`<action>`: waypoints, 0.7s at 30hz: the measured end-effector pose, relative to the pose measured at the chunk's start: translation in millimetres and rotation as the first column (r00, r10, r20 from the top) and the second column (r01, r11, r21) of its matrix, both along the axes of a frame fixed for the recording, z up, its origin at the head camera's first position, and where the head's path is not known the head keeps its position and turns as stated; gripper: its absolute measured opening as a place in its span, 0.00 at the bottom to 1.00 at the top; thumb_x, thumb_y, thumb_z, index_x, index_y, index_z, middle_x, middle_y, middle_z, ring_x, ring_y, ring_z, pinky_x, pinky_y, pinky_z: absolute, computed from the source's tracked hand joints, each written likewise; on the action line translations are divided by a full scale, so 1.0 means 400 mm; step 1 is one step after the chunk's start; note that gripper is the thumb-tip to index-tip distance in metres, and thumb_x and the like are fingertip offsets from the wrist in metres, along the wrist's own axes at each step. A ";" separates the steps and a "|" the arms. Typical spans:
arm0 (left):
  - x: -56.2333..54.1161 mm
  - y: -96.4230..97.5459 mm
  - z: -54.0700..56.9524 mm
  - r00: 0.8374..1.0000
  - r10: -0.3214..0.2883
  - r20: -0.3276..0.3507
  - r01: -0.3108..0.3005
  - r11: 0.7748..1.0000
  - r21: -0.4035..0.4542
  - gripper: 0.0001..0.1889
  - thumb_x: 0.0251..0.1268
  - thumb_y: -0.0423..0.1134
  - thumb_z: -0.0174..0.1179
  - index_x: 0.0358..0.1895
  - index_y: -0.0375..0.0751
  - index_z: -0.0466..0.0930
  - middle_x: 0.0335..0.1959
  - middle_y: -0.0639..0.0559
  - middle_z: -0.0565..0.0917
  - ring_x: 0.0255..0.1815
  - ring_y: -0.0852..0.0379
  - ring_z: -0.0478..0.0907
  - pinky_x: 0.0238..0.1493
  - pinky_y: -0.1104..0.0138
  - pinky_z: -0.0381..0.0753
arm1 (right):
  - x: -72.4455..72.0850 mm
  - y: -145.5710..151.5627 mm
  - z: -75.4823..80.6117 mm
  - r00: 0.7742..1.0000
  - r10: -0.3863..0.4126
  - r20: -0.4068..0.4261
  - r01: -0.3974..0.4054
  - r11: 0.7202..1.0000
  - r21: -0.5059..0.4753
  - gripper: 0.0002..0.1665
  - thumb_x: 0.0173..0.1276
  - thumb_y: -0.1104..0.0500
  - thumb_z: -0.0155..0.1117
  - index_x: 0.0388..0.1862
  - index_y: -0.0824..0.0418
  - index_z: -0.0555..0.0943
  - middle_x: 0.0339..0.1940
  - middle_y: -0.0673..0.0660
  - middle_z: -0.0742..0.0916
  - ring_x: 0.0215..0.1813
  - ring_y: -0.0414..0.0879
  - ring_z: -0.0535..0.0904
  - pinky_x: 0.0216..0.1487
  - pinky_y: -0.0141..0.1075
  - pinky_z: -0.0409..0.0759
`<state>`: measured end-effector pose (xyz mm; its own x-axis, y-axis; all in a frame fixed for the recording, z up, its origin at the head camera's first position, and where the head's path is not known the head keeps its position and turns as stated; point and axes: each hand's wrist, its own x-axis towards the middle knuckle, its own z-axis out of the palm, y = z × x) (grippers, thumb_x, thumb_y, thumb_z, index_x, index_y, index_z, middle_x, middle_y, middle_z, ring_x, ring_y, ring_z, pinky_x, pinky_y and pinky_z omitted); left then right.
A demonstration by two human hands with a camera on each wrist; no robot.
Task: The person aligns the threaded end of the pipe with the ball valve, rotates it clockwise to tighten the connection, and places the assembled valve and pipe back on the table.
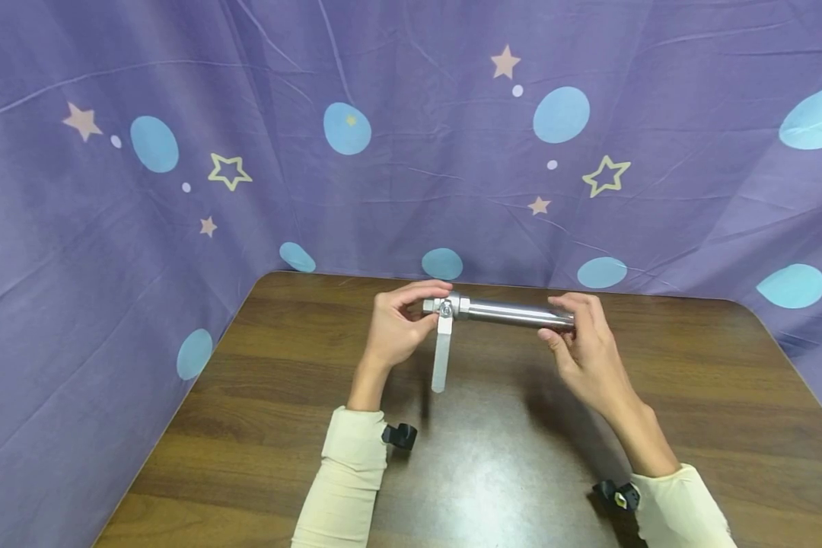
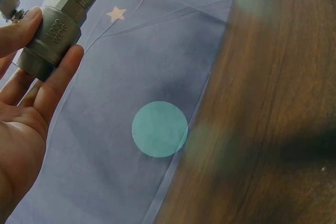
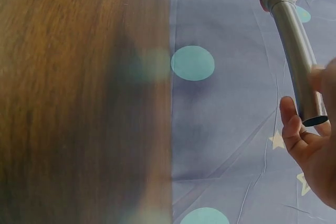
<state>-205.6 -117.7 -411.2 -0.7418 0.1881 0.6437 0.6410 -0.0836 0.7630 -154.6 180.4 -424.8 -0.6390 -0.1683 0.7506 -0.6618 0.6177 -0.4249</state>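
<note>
A metal ball valve [image 1: 456, 306] with a flat lever handle [image 1: 441, 354] is joined to a shiny steel pipe [image 1: 510, 313]. Both are held up over the table, the pipe running nearly level to the right and the lever pointing toward me. My left hand [image 1: 399, 326] grips the valve body between thumb and fingers; raised lettering shows on the valve [image 2: 56, 30] in the left wrist view. Around the pipe's far right end curl the thumb and fingers of my right hand [image 1: 592, 358]. The round open end of the pipe [image 3: 302, 72] faces the right wrist camera.
The brown wooden table [image 1: 260, 434] has rounded back corners. Behind it and along its sides hangs a purple curtain [image 1: 411, 205] with stars and teal spots. A black wrist mount [image 1: 400, 436] sits at the left cuff, another mount [image 1: 618, 495] at the right.
</note>
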 end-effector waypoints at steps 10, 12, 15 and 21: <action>0.001 -0.001 0.001 1.000 -0.005 0.008 0.005 1.000 0.007 0.18 0.49 0.11 0.63 0.46 0.20 0.88 0.53 0.25 0.88 0.57 0.64 0.87 0.51 0.76 0.90 | -0.003 -0.001 -0.003 0.999 -0.017 -0.029 0.017 1.000 -0.007 0.28 0.55 0.83 0.74 0.52 0.72 0.75 0.55 0.70 0.79 0.36 0.42 0.71 0.34 0.20 0.68; 0.002 -0.001 0.002 1.000 -0.005 0.009 0.005 1.000 0.007 0.18 0.49 0.11 0.63 0.46 0.20 0.88 0.53 0.25 0.88 0.57 0.65 0.87 0.50 0.77 0.89 | -0.002 -0.002 -0.002 0.999 -0.020 -0.025 0.020 1.000 -0.003 0.28 0.55 0.82 0.75 0.53 0.71 0.77 0.56 0.69 0.80 0.36 0.41 0.71 0.34 0.19 0.69; 0.003 -0.001 0.004 1.000 -0.005 0.010 0.005 1.000 0.006 0.18 0.49 0.11 0.63 0.46 0.20 0.88 0.53 0.25 0.88 0.57 0.65 0.87 0.49 0.77 0.89 | 0.000 -0.003 0.000 1.000 -0.019 -0.023 0.019 1.000 -0.003 0.28 0.55 0.81 0.76 0.54 0.71 0.78 0.56 0.68 0.81 0.36 0.39 0.71 0.34 0.19 0.69; 0.003 -0.002 0.006 1.000 0.000 0.010 0.000 1.000 0.002 0.18 0.50 0.11 0.63 0.46 0.20 0.88 0.53 0.25 0.89 0.57 0.64 0.87 0.49 0.77 0.89 | -0.002 -0.001 0.001 0.999 -0.019 -0.033 0.019 1.000 0.007 0.29 0.55 0.81 0.77 0.56 0.70 0.80 0.56 0.66 0.83 0.36 0.39 0.71 0.35 0.21 0.68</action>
<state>-204.5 -118.4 -409.0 -0.7484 0.1869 0.6364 0.6330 -0.0854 0.7695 -155.2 179.9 -424.2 -0.6170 -0.1620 0.7701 -0.6635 0.6332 -0.3984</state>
